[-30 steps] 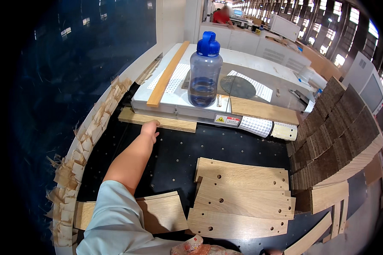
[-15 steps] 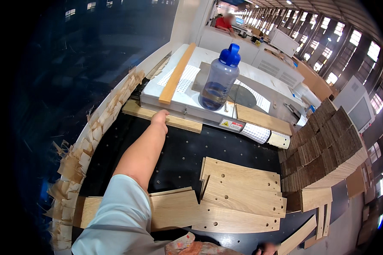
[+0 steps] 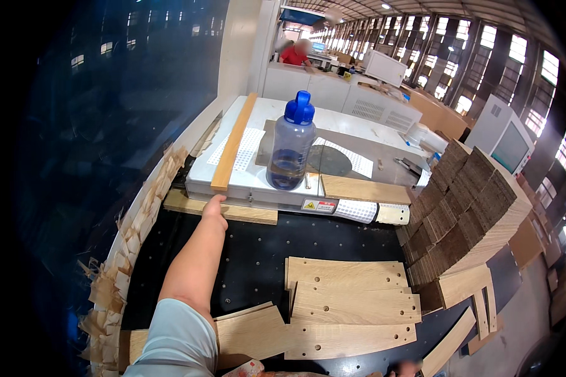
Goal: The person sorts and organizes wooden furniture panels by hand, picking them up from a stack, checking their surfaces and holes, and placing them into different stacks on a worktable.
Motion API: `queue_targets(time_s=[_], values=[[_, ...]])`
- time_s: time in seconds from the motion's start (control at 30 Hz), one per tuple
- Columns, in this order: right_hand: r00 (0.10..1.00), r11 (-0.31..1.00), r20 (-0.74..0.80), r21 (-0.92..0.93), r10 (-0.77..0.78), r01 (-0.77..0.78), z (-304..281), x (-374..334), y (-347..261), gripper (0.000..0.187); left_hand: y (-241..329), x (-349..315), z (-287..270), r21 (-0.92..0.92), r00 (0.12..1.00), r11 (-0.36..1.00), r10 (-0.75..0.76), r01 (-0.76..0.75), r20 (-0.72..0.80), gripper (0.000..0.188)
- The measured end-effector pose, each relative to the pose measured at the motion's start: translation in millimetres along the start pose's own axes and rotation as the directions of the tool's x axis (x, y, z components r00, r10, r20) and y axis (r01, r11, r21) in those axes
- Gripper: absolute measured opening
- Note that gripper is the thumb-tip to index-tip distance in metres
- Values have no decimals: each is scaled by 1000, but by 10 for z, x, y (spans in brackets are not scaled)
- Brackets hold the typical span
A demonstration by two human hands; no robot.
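My left arm reaches forward across the black work surface. At its end, my left hand (image 3: 214,212) is closed over a narrow light wooden strip (image 3: 251,215), which lies along the front edge of a white machine bed. The fingertips are mostly hidden. Low at the bottom edge, only a blurred part of my right hand (image 3: 407,369) shows, beside a wooden strip (image 3: 449,344) at the lower right; its fingers cannot be made out. Between the hands lie several flat wood-grain panels with drilled holes (image 3: 352,306), overlapping one another. More panels (image 3: 251,333) sit beside my left sleeve.
On the machine bed stand a blue-capped water bottle (image 3: 290,151) and a yellowish wooden bar (image 3: 234,141). A tall stack of boards (image 3: 465,207) rises on the right. Ragged paper tape (image 3: 135,232) lines the left edge. A person in red (image 3: 294,55) sits far back.
The view has tilted, so the scene sits lower and further left. My left hand stays on the same wooden strip. My right hand remains at the bottom edge.
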State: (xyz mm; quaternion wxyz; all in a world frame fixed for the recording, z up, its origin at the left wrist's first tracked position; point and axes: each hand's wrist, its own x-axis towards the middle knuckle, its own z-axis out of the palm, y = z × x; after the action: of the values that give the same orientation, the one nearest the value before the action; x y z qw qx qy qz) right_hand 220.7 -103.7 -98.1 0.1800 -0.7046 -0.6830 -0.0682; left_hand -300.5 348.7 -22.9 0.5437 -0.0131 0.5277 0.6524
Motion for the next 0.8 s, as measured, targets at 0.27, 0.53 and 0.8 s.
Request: queue_targets(time_s=[0.27,0.53,0.8], values=[[999,999,-8,31,31,-30,71,-38,-27,36,35,214,-123,122,999,992,-30,27,23,69],[997,994,21,89,69,-71,-11,-70,-135,35,-6,110,-83,153,999,988,3,-10,44,76],[997,988,28,129,76,-79,-101,57,-224,33,33,253,-172,139,1000,990,10,-10,-5,76]])
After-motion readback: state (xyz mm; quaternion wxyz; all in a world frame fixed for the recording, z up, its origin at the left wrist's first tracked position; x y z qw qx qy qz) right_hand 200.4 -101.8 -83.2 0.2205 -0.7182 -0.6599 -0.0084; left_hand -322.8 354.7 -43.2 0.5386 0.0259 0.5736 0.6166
